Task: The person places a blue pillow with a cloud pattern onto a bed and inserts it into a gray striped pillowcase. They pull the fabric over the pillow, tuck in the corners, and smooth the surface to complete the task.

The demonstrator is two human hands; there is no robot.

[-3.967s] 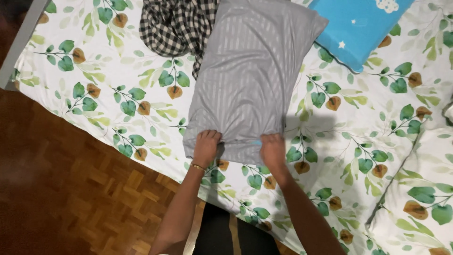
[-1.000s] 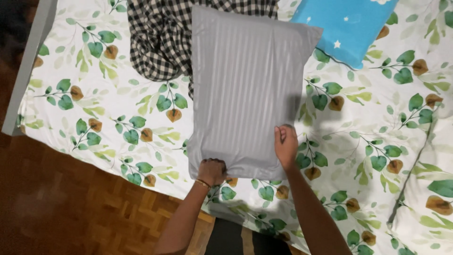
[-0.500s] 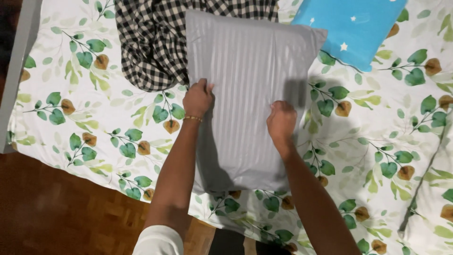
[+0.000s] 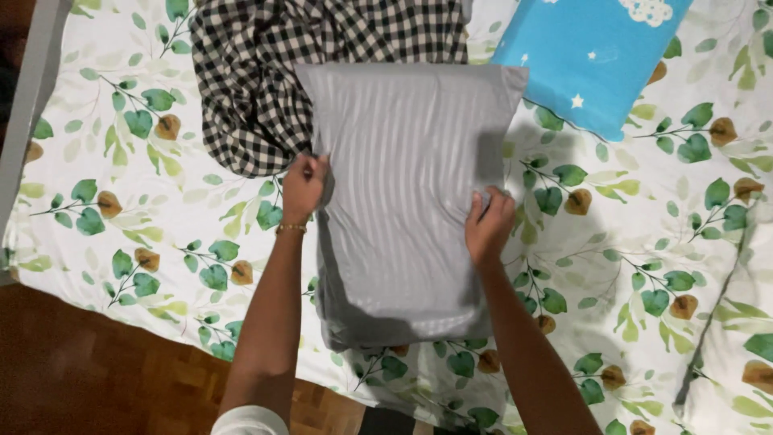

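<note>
The grey striped pillow [image 4: 407, 201] lies on the leaf-print bedsheet [image 4: 129, 201]. The left hand [image 4: 304, 187] pinches its left edge, and the right hand [image 4: 488, 225] grips its right edge, fingers closed. Above the pillow, a black-and-white checked cloth [image 4: 266, 72] touches its top-left corner; a blue pillow [image 4: 592, 56] sits just beside its top-right corner.

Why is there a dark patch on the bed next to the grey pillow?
In the head view, that patch is a shadow: the grey striped pillow, gripped by the left hand and right hand, blocks the light, darkening the leaf-print sheet beside it. The picture is sharp, without glare.
</note>
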